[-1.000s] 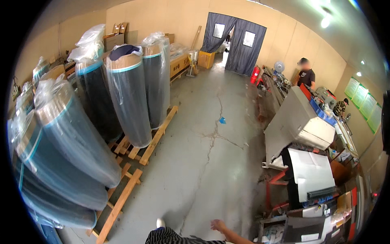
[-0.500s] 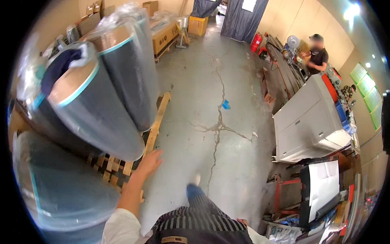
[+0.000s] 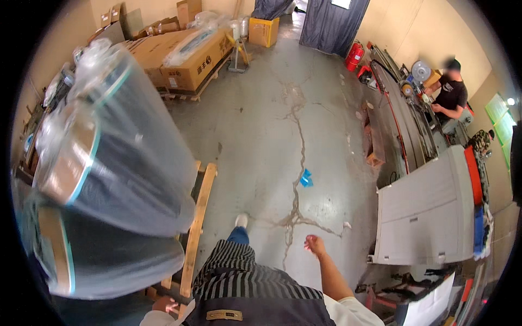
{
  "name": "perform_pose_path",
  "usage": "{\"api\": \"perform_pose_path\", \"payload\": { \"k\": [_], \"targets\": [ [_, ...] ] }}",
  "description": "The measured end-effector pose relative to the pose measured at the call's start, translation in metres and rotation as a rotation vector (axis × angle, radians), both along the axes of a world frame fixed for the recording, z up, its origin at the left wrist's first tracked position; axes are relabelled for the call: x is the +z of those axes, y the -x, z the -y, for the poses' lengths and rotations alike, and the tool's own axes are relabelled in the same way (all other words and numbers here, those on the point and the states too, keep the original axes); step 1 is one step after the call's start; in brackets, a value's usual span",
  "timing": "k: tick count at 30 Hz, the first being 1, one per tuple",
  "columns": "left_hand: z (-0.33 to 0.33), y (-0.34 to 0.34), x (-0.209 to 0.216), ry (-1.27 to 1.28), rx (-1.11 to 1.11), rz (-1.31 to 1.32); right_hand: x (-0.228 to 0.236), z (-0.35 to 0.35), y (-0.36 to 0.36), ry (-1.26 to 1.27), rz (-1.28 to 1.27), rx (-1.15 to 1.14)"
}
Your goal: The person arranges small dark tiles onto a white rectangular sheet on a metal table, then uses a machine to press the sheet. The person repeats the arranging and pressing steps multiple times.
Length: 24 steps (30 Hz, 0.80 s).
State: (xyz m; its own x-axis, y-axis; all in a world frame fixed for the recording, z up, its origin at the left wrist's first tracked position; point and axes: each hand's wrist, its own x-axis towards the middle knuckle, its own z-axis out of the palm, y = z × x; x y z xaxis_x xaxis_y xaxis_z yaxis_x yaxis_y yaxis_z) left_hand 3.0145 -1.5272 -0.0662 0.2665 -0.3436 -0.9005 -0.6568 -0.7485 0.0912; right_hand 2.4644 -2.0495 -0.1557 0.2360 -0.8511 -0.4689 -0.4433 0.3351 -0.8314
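Note:
My right hand (image 3: 314,245) is out ahead over the grey floor, its fingers loosely curled and apart with nothing in them. My left hand (image 3: 165,304) hangs low at my left side, partly hidden by my sleeve. Its fingers look loose, and I see nothing in them. Nearest to it is a wooden pallet (image 3: 197,228) carrying tall dark rolls (image 3: 142,146) in clear plastic. Below me is my striped apron (image 3: 244,277), with one light shoe (image 3: 241,220) stepping forward.
Large cardboard boxes (image 3: 193,65) lie on a pallet at the far left. A blue scrap (image 3: 306,178) lies beside the floor crack. Along the right stand a light grey cabinet (image 3: 424,212), a red extinguisher (image 3: 354,56) and a person (image 3: 451,92) at a machine. Dark curtains (image 3: 333,27) hang ahead.
I have moved forward past some wrapped rolls. My left arm has swung back to my side, and my right arm has swung forward into view. The other foot is now in front.

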Motion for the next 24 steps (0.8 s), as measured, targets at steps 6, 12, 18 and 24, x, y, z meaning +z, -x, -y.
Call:
{"api": "perform_pose_path", "payload": {
  "k": [6,12,18,24],
  "targets": [
    [0.274,-0.109,-0.069,0.143,0.056,0.079,0.011,0.203,-0.063,0.105,-0.056,-0.073],
    [0.875,-0.171,0.018,0.937,-0.111,0.061,0.01,0.257,-0.057,-0.334,-0.368,0.027],
    [1.224,-0.166,0.156,1.197,-0.1,-0.133,-0.02,0.426,-0.058,-0.401,-0.541,0.025],
    [1.221,-0.295,-0.045,0.391,-0.115,0.115,-0.082,0.792,-0.134,0.003,-0.548,0.087]
  ]
}}
